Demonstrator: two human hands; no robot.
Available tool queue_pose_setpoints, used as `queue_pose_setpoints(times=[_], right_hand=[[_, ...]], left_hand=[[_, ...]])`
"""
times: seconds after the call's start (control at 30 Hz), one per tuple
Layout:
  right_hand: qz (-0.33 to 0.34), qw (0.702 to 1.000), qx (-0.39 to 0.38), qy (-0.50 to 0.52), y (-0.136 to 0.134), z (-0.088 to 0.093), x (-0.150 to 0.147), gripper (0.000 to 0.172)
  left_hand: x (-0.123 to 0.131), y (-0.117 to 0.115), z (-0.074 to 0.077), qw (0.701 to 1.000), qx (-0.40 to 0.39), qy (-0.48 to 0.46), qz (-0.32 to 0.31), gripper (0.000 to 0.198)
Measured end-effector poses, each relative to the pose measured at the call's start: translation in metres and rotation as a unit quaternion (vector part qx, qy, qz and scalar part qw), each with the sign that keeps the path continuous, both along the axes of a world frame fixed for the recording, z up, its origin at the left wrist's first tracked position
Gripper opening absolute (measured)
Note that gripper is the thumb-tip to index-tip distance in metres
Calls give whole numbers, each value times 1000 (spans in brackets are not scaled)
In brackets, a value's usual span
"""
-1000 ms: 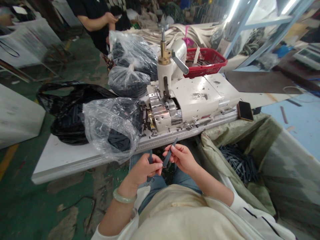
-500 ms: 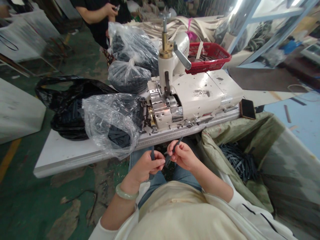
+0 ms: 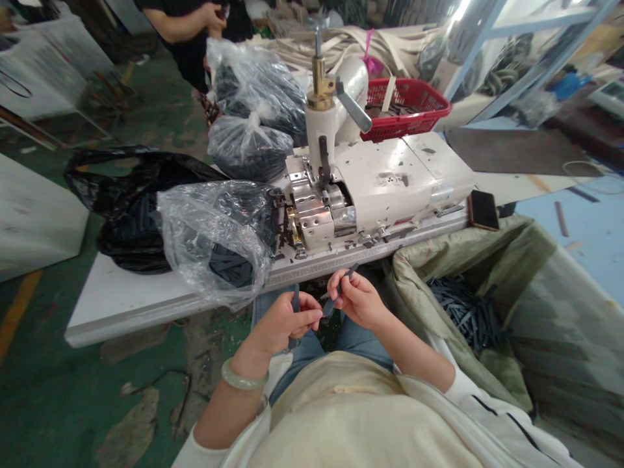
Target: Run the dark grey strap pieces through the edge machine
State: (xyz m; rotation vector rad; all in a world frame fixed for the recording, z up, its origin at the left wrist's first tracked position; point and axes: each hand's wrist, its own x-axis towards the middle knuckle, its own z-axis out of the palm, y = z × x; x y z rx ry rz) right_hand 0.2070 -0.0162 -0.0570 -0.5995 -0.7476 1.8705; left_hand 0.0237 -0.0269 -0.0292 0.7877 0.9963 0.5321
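Just in front of the table's near edge, above my lap, both hands are close together. My left hand (image 3: 291, 317) is closed on a dark strip (image 3: 295, 300) that sticks up past the fingers. My right hand (image 3: 358, 298) pinches another dark strip (image 3: 331, 305), which slants down toward my left fingertips. Whether the left fingertips touch this second strip is unclear. Beyond the hands stands a cream machine (image 3: 390, 185) with a metal head. Left of it an open clear plastic bag (image 3: 214, 240) holds dark strips.
A black bag (image 3: 134, 224) lies at the table's left. To my right a green-lined bin (image 3: 414, 273) holds dark strips. A phone (image 3: 483, 210) sits by the machine, a red basket (image 3: 414, 120) behind it. A person (image 3: 180, 26) stands beyond tied plastic bags (image 3: 253, 143).
The strip in my right hand has turned slightly and shows more of its flat face. Both hands stay almost in place. The view has shifted a little.
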Motion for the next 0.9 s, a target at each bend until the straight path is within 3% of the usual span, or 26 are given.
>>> queue_pose_setpoints(times=[0.23,0.5,0.9], right_hand=[[14,1000,-10,-7,0,-2,-3,29],[51,996,-48,58,0,-2,-5,34],[46,997,-56,28,8,-1,-20,32]], left_hand=[[-1,1,-4,1000,-5,4,4,31],[-8,2,-10,1000,11,-10,18,32],[-19,8,-4,999,23,-19,23,33]])
